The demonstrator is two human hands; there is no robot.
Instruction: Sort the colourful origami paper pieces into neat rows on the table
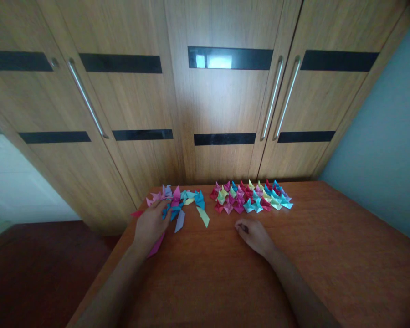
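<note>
My left hand (152, 224) reaches over a loose pile of folded paper pieces at the table's left, fingers stretched out and apart. Its fingertips touch or hover just above a blue folded paper piece (176, 212); the exact contact is hard to see. A magenta paper piece (156, 246) lies partly hidden under the hand. Close by are a lilac paper strip (180, 221) and a pale yellow paper strip (203, 217). My right hand (255, 235) rests on the tabletop with fingers curled into a loose fist, nothing visible in it. Just beyond it stand several pointed origami pieces (239, 200) in close rows.
The reddish-brown wooden table (205, 282) backs onto a wooden wardrobe (222, 105) with metal handles. On the right is a pale blue wall (386, 136). Past the table's left edge lies a dark red floor (48, 269).
</note>
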